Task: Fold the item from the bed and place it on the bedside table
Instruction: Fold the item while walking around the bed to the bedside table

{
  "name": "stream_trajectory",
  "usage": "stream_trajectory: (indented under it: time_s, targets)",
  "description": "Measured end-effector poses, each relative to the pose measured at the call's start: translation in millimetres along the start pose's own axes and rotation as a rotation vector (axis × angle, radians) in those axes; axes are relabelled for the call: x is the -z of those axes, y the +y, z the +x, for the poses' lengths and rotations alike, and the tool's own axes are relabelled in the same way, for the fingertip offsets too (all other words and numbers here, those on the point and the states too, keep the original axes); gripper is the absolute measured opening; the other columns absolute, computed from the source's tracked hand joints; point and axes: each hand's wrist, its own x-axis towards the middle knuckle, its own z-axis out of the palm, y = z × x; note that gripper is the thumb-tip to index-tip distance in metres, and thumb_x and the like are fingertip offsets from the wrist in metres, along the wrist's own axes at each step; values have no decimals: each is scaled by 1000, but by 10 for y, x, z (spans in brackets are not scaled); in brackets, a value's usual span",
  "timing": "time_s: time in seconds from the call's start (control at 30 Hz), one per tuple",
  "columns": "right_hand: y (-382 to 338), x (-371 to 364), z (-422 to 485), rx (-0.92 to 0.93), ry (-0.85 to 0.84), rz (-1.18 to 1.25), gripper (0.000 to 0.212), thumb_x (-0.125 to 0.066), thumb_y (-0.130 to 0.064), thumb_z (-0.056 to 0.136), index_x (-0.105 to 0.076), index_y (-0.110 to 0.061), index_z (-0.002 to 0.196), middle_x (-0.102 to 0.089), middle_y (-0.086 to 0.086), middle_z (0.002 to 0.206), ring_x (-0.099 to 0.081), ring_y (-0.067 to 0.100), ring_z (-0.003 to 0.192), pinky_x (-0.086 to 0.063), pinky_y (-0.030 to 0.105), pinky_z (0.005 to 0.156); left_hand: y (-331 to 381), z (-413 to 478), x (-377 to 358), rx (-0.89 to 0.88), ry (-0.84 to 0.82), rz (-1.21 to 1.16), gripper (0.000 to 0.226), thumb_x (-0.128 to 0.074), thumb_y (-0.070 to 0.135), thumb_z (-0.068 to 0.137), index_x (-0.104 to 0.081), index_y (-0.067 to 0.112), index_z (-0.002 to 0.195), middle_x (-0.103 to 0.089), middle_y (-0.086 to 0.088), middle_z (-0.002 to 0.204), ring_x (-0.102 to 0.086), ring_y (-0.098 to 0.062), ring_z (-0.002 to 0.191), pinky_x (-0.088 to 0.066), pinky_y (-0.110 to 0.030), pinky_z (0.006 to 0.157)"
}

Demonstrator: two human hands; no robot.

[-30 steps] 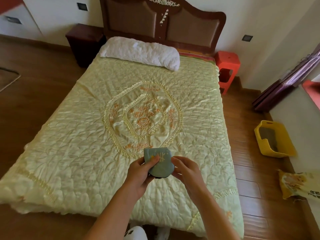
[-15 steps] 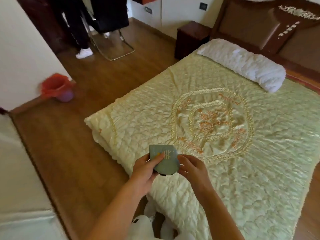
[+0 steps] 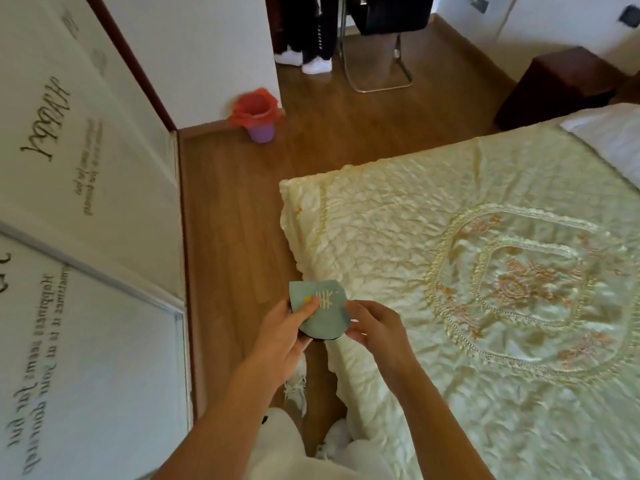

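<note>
Head view: the small green cloth (image 3: 320, 311), with a pale stitched mark and a dark underside, is already folded into a compact pad and held in the air over the floor just off the corner of the bed (image 3: 485, 271). The folding looks done; what is left is carrying it to the bedside table (image 3: 561, 84), the dark cabinet well apart at the far side near the pillow (image 3: 609, 140). The left hand (image 3: 284, 337) pinches the cloth's left edge, thumb on top. The right hand (image 3: 375, 329) is curled, its fingertips nipping the right edge.
</note>
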Motion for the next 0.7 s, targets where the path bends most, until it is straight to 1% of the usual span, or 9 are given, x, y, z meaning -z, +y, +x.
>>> stream_trajectory:
  time_s: [0.07, 0.17, 0.27, 0.4, 0.5, 0.6, 0.7]
  targets:
    - [-21, -113, 68, -6, -32, -28, 40, -69, -49, 76, -78, -20, 102, -78, 3, 102, -73, 23, 99, -61, 45, 92, 39, 48, 105, -13, 32, -30, 38, -70, 12, 84, -63, 9, 121, -71, -13, 118, -66, -28, 111, -56, -41, 87]
    - [-57, -267, 199, -14, -78, -47, 29, -71, -41, 83, -78, -19, 102, -77, 5, 100, -74, 25, 98, -62, 43, 92, 124, 153, 240, -29, 69, -65, 40, -70, 12, 83, -62, 7, 123, -70, -15, 120, -65, -30, 112, -56, -43, 88]
    - [-130, -447, 376, -23, -111, -78, 25, -71, -36, 88, -78, -17, 103, -77, 7, 101, -74, 26, 98, -61, 43, 92, 244, 292, 373, -40, 96, -89, 37, -68, 12, 85, -62, 7, 121, -71, -14, 118, -65, -29, 111, -56, -42, 86]
    - [-287, -773, 698, -56, -147, -123, 28, -68, -35, 91, -76, -13, 107, -76, 8, 105, -72, 26, 101, -61, 40, 93, 474, 567, 589, -44, 128, -108, 40, -70, 15, 84, -62, 8, 123, -71, -13, 118, -67, -28, 110, -58, -40, 80]
    - [-480, -1081, 1026, -63, -168, -144, 23, -68, -32, 92, -75, -14, 104, -76, 7, 101, -73, 24, 98, -60, 37, 91, 762, 849, 745, -60, 147, -123, 41, -71, 15, 82, -62, 8, 121, -71, -14, 118, -66, -30, 109, -58, -40, 76]
    - [-700, -1457, 1418, -54, -189, -165, 13, -67, -30, 93, -74, -20, 97, -76, 3, 97, -73, 22, 96, -60, 38, 93, 1162, 1187, 883, -79, 151, -137, 34, -69, 14, 84, -63, 10, 117, -71, -13, 115, -66, -30, 107, -58, -42, 79]
    - [-973, -1859, 1794, -54, -188, -162, 22, -68, -30, 92, -75, -13, 104, -77, 8, 99, -73, 25, 97, -60, 40, 93, 1674, 1514, 1024, -90, 168, -122, 29, -69, 14, 86, -63, 13, 114, -70, -11, 113, -66, -29, 105, -58, -43, 78]
